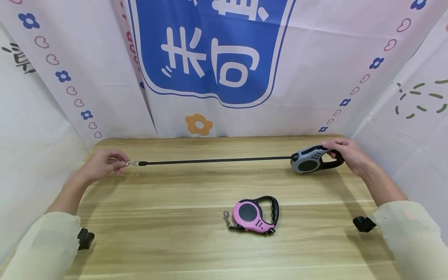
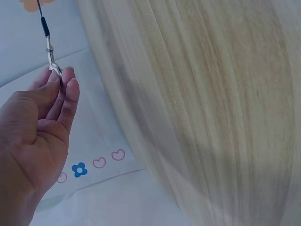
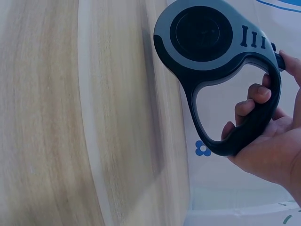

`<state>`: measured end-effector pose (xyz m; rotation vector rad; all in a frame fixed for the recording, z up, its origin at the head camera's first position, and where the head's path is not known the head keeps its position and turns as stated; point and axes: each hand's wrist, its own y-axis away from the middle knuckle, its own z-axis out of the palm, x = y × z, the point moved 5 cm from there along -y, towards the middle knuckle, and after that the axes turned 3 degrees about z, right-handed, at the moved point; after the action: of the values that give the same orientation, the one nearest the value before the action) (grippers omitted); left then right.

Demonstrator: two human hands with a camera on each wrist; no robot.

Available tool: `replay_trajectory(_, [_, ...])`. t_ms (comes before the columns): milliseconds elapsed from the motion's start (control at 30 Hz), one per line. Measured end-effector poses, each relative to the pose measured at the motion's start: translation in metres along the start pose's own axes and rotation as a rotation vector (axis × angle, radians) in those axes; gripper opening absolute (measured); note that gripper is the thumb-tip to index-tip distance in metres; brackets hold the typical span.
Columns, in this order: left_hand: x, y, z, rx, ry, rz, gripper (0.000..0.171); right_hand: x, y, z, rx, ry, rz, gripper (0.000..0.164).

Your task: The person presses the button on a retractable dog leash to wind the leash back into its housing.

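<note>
A grey and black retractable dog leash (image 1: 308, 160) is held up over the right of the table by my right hand (image 1: 350, 153). In the right wrist view, the fingers curl through its black handle (image 3: 254, 127) and the thumb sits at the button on top. My left hand (image 1: 105, 165) pinches the metal snap hook (image 2: 54, 66) between thumb and fingers. The black cord (image 1: 217, 160) runs straight and taut from the hook to the casing. A pink retractable leash (image 1: 246, 216) lies on the table between the arms, its small hook (image 1: 226, 219) to the left.
The wood-grain table (image 1: 168, 241) spans the space below both hands. White printed cloth (image 1: 245, 120) with a blue sign hangs behind and along both sides. Black wrist mounts (image 1: 364, 224) show by both sleeves.
</note>
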<state>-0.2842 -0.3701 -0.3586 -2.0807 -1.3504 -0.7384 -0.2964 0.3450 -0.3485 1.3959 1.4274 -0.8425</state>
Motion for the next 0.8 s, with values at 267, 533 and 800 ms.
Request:
replay_trajectory(267, [0.0027, -0.0016, 0.0007, 0.007, -0.015, 0.007, 0.011, -0.0007, -0.0011, 0.0016, -0.009, 0.006, -0.003, 0.034])
replay_trajectory(533, [0.0017, -0.0024, 0.0013, 0.014, -0.034, 0.027, 0.011, -0.0019, -0.0005, 0.0049, -0.03, -0.034, -0.035, 0.031])
replay_trajectory(800, [0.0044, -0.0019, 0.0011, 0.017, -0.035, 0.038, 0.01, -0.0027, -0.001, 0.0074, -0.062, -0.119, -0.094, 0.022])
